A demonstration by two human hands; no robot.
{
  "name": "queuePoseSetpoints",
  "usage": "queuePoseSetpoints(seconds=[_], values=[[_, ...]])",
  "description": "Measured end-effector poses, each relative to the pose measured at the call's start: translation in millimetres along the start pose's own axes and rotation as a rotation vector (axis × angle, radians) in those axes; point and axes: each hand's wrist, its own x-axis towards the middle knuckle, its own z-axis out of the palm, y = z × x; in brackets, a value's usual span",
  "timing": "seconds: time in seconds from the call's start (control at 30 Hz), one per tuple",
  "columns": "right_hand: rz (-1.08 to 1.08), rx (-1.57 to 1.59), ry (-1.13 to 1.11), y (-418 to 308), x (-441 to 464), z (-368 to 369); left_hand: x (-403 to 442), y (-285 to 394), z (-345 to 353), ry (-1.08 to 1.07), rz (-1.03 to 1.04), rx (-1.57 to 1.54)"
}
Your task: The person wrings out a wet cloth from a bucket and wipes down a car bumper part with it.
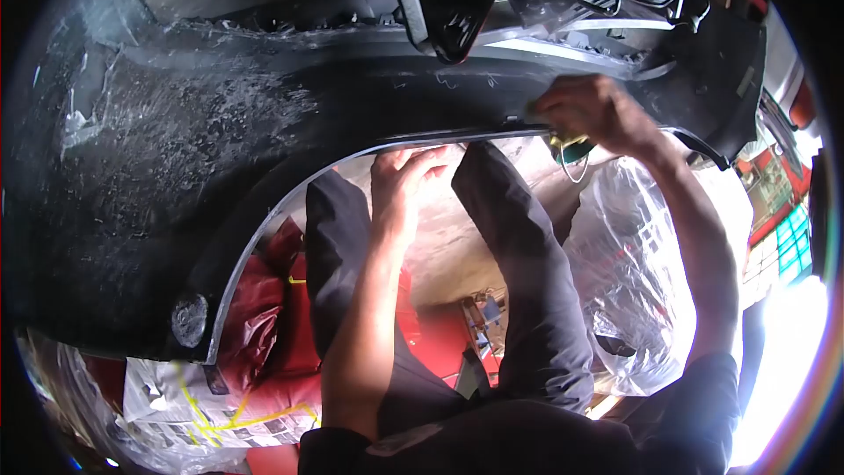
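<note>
Black curved plastic panel (352,105) above lap, left hand (403,178) fingers slightly apart at its lower edge, right hand (591,107) curled, grip blurred, can't tell, by green-yellow looped item (576,152); best brace edge, press lightly, evenly.

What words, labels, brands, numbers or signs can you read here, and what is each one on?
No text can be read with certainty.
Dark panel: faint handwritten-looking marks above the arched edge, too faint to read.
Newsprint-like paper at the lower left: print too small and blurred to read.
Clear plastic: faint marks, which may be print or glare; I cannot tell.
</note>
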Motion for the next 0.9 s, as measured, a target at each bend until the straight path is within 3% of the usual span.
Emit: queuePoseSetpoints(seconds=[0.03, 0.17, 0.2, 0.27, 0.3, 0.4, 0.43, 0.6, 0.73, 0.9], values=[[-0.168, -0.102, -0.053, 12, 5, 16, 0, -1, 1, 0.006, -0.005, -0.012], [-0.165, -0.225, -0.035, 15, 7, 22, 2, -4, -2, 0.015, 0.003, -0.036], [-0.361, -0.344, 0.061, 48, -1, 22, 2, -7, -3, 0.010, 0.010, -0.032], [-0.177, -0.381, 0.014, 86, -22, 7, 1, -7, -4, 0.000, 0.010, -0.020], [0.014, -0.400, -0.051, 72, -27, -4, 2, -6, -5, 0.004, 0.013, -0.022], [-0.047, -0.396, 0.031, 62, -18, 12, 1, -11, -3, 0.003, 0.006, -0.023], [-0.197, -0.406, 0.049, 51, -7, 22, 0, -12, -4, 0.005, 0.005, -0.021], [-0.072, -0.115, -0.013, 22, 6, 23, 5, -12, -6, 0.030, 0.025, 0.013], [0.092, -0.153, -0.023, 45, -5, 9, 2, -13, -4, 0.049, 0.044, 0.023], [0.043, 0.060, -0.197, 42, 19, 23, 4, -14, -4, 0.047, 0.044, 0.029]])
